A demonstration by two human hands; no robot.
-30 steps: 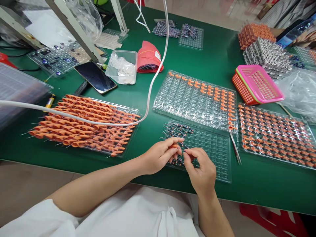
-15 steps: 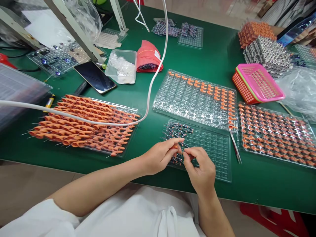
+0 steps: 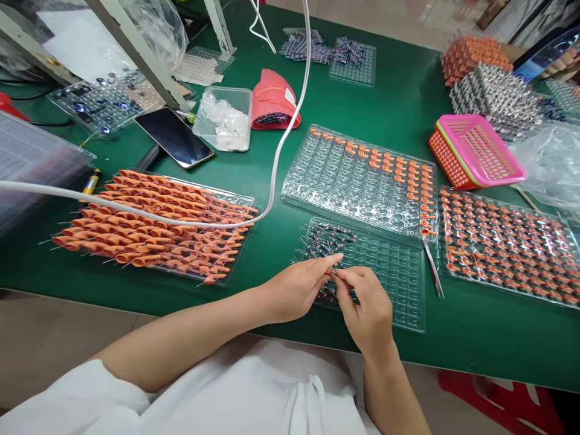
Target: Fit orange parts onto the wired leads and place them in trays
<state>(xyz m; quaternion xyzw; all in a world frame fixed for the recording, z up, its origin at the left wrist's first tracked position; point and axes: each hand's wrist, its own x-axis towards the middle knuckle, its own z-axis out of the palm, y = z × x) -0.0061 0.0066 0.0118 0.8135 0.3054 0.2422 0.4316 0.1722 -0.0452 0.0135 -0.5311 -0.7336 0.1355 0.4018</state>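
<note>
My left hand [image 3: 294,291] pinches a small orange part [image 3: 330,273], mostly hidden by the fingers. My right hand [image 3: 369,308] meets it there, thumb and forefinger pressed together at the part's near end; what they grip is too small to name. Both hands are over a clear shallow tray [image 3: 392,281], whose left side carries many small dark wired components [image 3: 322,239] with orange-red tips. Behind it, a larger clear tray [image 3: 312,175] bears orange pieces [image 3: 410,188] along its back and right side.
At left, many orange cone-shaped pieces [image 3: 158,223] cover a tray. A filled tray [image 3: 507,244] lies right, beside tweezers [image 3: 434,269]. Pink baskets [image 3: 480,151], a phone [image 3: 174,138], a clear box [image 3: 222,119] and a red wrap [image 3: 274,99] stand behind. A white cable [image 3: 276,169] loops across.
My two hands have drawn slightly closer together, the right fingertips now against the orange part. The view has shifted a little; the trays look the same.
</note>
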